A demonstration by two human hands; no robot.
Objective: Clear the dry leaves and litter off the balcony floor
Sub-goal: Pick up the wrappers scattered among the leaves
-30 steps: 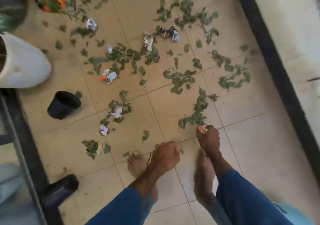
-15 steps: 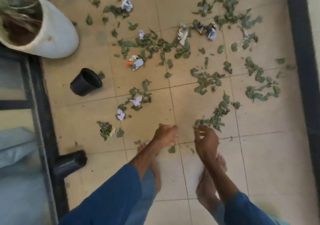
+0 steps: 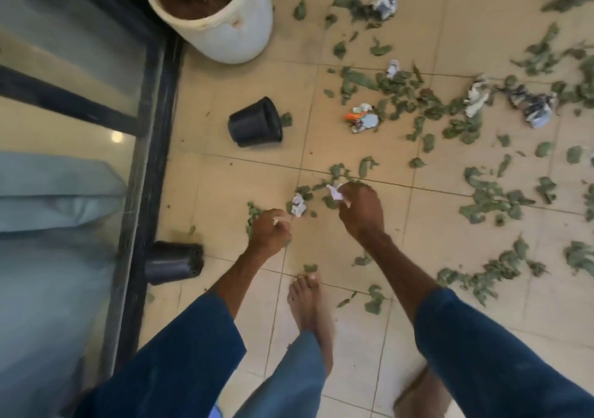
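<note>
Dry green leaves (image 3: 488, 197) and crumpled paper scraps lie scattered over the beige tiled floor (image 3: 321, 257). My right hand (image 3: 361, 212) reaches down and pinches a white crumpled paper (image 3: 335, 192) among a few leaves. My left hand (image 3: 270, 233) is curled into a fist with a bit of white litter showing between its fingers. Another white paper scrap (image 3: 299, 205) lies on the floor between the two hands. An orange and white wrapper (image 3: 361, 118) lies farther out, and a blue and white scrap (image 3: 535, 109) to its right.
A white bucket planter (image 3: 221, 29) with soil stands at the top left. A small black pot (image 3: 255, 122) lies on its side; another black pot (image 3: 173, 262) lies by the black door frame (image 3: 151, 160). My bare feet (image 3: 308, 305) stand on the tiles.
I have stepped left toward the glass door. Both hands moved to the cluster of paper and leaves near the black pots, and the right hand took hold of a white paper.
</note>
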